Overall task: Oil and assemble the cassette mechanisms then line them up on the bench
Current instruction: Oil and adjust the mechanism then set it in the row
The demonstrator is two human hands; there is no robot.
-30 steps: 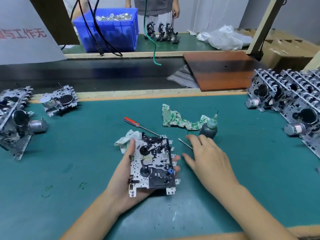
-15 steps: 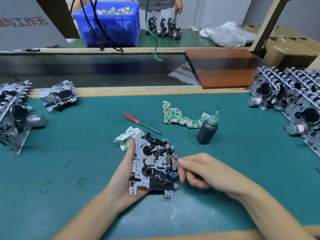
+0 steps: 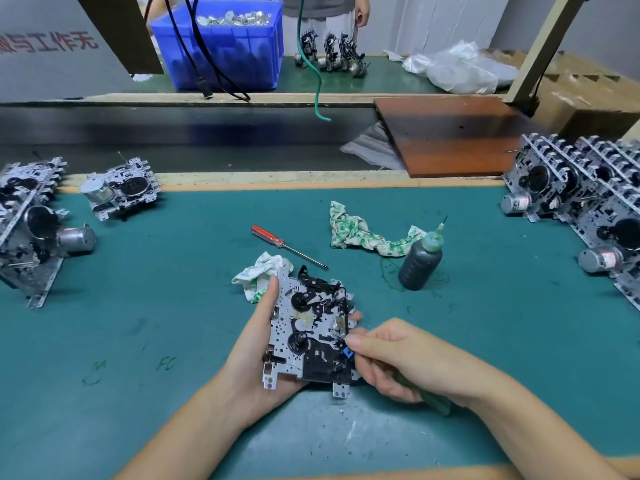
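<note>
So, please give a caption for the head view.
Left hand holds mechanism; right hand applies a green-handled tool.

A silver, perforated cassette mechanism (image 3: 309, 332) with black gears and a small blue part sits tilted at centre frame, above the green table (image 3: 145, 306). More mechanisms with round motors stand at the left edge (image 3: 31, 223) and in rows at the right edge (image 3: 588, 202). A dark oil bottle (image 3: 420, 263) with a needle tip stands upright, right of centre.

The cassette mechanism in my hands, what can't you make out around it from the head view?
- Tool tip: right hand grips a green-handled tool; its fingers hide the working end.
- Cassette mechanism: underside hidden by left hand.
- Oil bottle: level unreadable, dark plastic.
- Right-hand row of mechanisms: cut off by the frame edge.
</note>
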